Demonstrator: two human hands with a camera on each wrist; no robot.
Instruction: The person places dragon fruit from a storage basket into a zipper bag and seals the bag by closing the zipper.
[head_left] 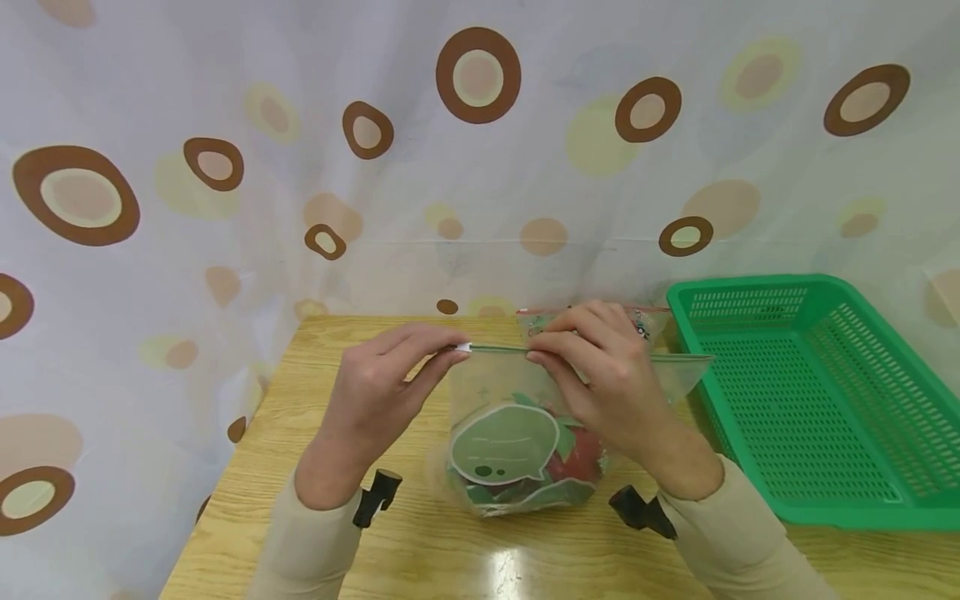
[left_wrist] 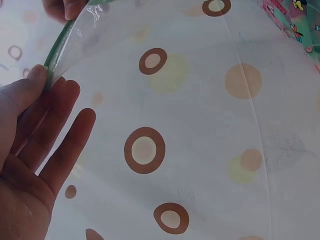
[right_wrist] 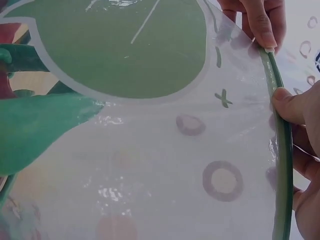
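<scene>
A clear zip bag (head_left: 504, 450) with a green speech-bubble print hangs upright over the wooden table, red and green items showing through its lower part. My left hand (head_left: 375, 396) pinches the left end of its green zip strip at the white slider (head_left: 463, 347). Farther along the same strip, my right hand (head_left: 603, 375) pinches the edge between thumb and fingers. In the left wrist view, the left hand's (left_wrist: 37, 145) other fingers extend away from the strip. Thumb and fingers of the right hand (right_wrist: 305, 135) straddle the green strip (right_wrist: 284, 165) in the right wrist view.
Behind the right hand lies another printed zip bag (head_left: 531, 322) with a red strip. A green perforated basket (head_left: 798, 417) stands at the right of the wooden table (head_left: 360, 367). A patterned curtain (head_left: 420, 192) hangs at the back and left. Black camera mounts (head_left: 378, 496) project from both wrists.
</scene>
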